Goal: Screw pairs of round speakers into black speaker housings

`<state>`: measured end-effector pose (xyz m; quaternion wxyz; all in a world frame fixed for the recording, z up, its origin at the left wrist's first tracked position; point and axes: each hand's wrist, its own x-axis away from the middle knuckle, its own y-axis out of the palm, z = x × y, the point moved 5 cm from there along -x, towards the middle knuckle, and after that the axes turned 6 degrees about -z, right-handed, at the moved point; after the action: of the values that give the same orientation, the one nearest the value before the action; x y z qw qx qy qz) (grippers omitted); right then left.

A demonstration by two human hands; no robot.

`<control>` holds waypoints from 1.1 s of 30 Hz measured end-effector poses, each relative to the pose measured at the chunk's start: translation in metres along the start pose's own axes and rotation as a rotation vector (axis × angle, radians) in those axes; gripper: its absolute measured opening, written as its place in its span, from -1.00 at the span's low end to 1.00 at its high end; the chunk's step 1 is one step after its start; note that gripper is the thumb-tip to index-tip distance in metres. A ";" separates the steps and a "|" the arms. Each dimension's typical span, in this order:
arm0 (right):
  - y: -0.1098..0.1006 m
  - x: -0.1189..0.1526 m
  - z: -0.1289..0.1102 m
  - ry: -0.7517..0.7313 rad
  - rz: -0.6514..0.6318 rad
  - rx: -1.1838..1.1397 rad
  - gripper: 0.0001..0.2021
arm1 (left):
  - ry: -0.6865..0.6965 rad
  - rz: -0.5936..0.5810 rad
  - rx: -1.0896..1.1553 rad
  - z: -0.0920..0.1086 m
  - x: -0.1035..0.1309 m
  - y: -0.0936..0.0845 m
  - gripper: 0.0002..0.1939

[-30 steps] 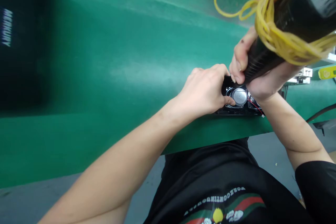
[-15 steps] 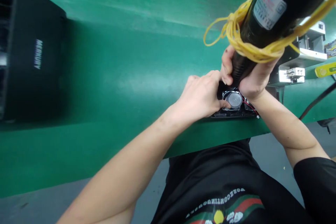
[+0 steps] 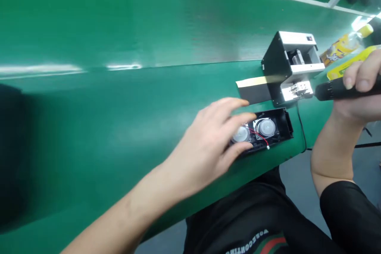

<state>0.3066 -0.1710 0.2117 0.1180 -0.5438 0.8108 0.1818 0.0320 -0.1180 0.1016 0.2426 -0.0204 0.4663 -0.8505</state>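
Observation:
My right hand (image 3: 363, 83), at the right edge, is wrapped round a black electric screwdriver (image 3: 330, 89). Its tip points left at the metal outlet of a screw feeder (image 3: 276, 67) and looks to be at it or very close. In front of me lies an open black plastic housing (image 3: 282, 124) with two round speakers inside, a right speaker (image 3: 267, 127) and a left speaker (image 3: 241, 134). A red and black wire (image 3: 261, 136) with a small white plug crosses them. Over the housing's left end, my left hand (image 3: 212, 135) has thumb and fingers apart; whether it touches the housing is unclear.
A black card with a yellowish strip (image 3: 253, 87) lies left of the feeder. Behind the feeder stand a drink bottle (image 3: 342, 47) and a yellow item (image 3: 336, 70). A blurred dark box (image 3: 12, 158) fills the left edge. The green table's front edge runs close to my body.
The screwdriver has gone from upright over the housing to the feeder at the right, with my right hand. My left hand has opened from its hold beside the speaker. The view has shifted.

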 end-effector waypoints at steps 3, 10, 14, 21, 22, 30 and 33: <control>-0.029 0.006 -0.004 -0.370 0.241 -0.061 -0.07 | 0.284 -0.085 -0.080 0.035 -0.013 0.022 -0.69; -0.032 -0.005 0.034 -0.364 0.292 0.124 -0.37 | 0.276 -0.171 -0.263 0.027 -0.027 0.069 -0.56; -0.036 -0.012 0.053 -0.314 0.311 0.079 -0.36 | 0.308 -0.078 -0.196 0.023 -0.025 0.066 -0.84; -0.038 -0.016 0.059 -0.253 0.257 0.093 -0.28 | 0.229 -0.073 -0.116 0.019 -0.026 0.050 -0.70; -0.038 -0.017 0.061 -0.260 0.239 0.101 -0.27 | 0.221 -0.076 -0.127 0.017 -0.026 0.047 -0.67; -0.046 -0.014 0.073 -0.229 0.350 0.116 -0.32 | 0.185 -0.126 -0.273 0.000 -0.023 0.048 -0.42; -0.036 -0.005 0.055 -0.174 0.292 0.147 -0.27 | 0.209 -0.165 -0.292 -0.001 -0.026 0.048 -0.38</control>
<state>0.3408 -0.1560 0.1575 0.1995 -0.3926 0.8788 0.1837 0.0737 -0.1276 0.0673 0.1169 -0.0051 0.6043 -0.7881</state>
